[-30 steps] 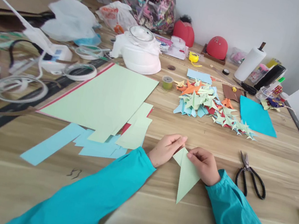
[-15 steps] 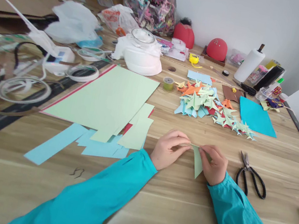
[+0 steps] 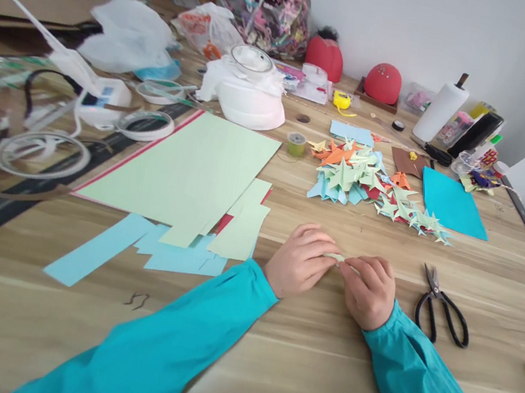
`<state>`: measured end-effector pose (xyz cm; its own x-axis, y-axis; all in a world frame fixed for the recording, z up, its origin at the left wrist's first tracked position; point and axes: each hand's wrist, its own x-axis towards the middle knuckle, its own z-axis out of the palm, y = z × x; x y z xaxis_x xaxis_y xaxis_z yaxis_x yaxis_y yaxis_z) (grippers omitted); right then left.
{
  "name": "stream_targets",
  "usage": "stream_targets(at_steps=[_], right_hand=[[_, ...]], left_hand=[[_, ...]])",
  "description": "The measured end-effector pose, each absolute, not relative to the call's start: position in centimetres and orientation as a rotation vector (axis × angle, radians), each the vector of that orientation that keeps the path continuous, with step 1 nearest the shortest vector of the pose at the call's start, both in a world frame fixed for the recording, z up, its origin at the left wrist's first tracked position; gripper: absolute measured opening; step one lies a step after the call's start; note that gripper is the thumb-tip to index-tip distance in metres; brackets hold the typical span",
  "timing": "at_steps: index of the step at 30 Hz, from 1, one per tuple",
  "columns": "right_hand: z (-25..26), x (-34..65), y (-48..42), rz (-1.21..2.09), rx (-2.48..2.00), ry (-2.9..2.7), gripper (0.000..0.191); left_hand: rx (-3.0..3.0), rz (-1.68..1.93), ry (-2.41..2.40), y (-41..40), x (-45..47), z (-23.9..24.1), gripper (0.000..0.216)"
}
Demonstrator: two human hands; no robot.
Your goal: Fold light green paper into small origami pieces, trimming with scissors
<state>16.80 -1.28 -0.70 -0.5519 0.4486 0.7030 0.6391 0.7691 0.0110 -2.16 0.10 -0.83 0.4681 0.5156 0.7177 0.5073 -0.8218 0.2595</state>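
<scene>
A small piece of pale green paper (image 3: 334,257) is pinched between my two hands just above the table; only a narrow bit shows, the rest is hidden by fingers. My left hand (image 3: 302,261) grips its left end, and my right hand (image 3: 368,290) closes on its right end. To the right of my right hand lie black-handled scissors (image 3: 443,306), blades slightly apart. Beyond my hands is a pile of cut paper stars (image 3: 342,175) in green, orange, blue and red. Left of my left hand are green paper strips (image 3: 240,233) and light blue paper strips (image 3: 98,249).
A large pale green sheet (image 3: 186,169) lies on the left. Behind it are a white cap (image 3: 251,103), tape rolls (image 3: 41,154) and a white glue gun (image 3: 74,72). A teal sheet (image 3: 454,203) is at the right, with a yellow tape measure (image 3: 342,100) farther back.
The green paper's hanging triangular flap is no longer visible, now folded up or hidden in the fingers. My right hand has shifted slightly left, closer to the left one.
</scene>
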Motion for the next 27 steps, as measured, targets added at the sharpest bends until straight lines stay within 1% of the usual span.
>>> stream_targets(at_steps=[6, 11, 14, 17, 19, 20, 22, 24, 27], right_hand=[[-0.5, 16.7, -1.5, -0.378, -0.83, -2.213, 0.02], [-0.6, 16.9, -1.8, -0.337, -0.896, -2.232, 0.021], [-0.6, 17.3, -2.1, -0.303, -0.941, -2.191, 0.022], [-0.4, 17.5, -2.4, -0.219, -0.964, -2.107, 0.019], [-0.2, 17.3, -2.4, -0.063, -0.998, -2.019, 0.016], [-0.2, 17.2, -2.4, 0.059, -1.024, -1.964, 0.013], [-0.3, 16.8, -2.3, 0.354, -1.09, -1.826, 0.011], [-0.5, 16.6, -2.0, 0.624, -1.155, -1.673, 0.011], [-0.9, 16.5, -1.6, 0.854, -1.249, -1.508, 0.016]], left_hand=[[2.761, 1.263, 1.001, 1.0, -3.0, -1.0, 0.016], [2.81, 1.172, 1.054, 1.9, -3.9, -1.3, 0.019], [2.712, 1.252, 1.166, 2.6, -4.6, -1.5, 0.02], [2.455, 1.456, 1.297, 2.7, -4.8, -1.6, 0.015], [2.193, 1.524, 1.272, 2.1, -4.3, -1.4, 0.014], [2.048, 1.493, 1.221, 1.7, -4.0, -1.3, 0.015], [1.741, 1.339, 1.1, 0.8, -3.1, -0.9, 0.025], [1.506, 1.189, 1.016, 0.2, -2.4, -0.6, 0.029], [1.348, 1.167, 1.006, -0.2, -1.9, -0.6, 0.028]])
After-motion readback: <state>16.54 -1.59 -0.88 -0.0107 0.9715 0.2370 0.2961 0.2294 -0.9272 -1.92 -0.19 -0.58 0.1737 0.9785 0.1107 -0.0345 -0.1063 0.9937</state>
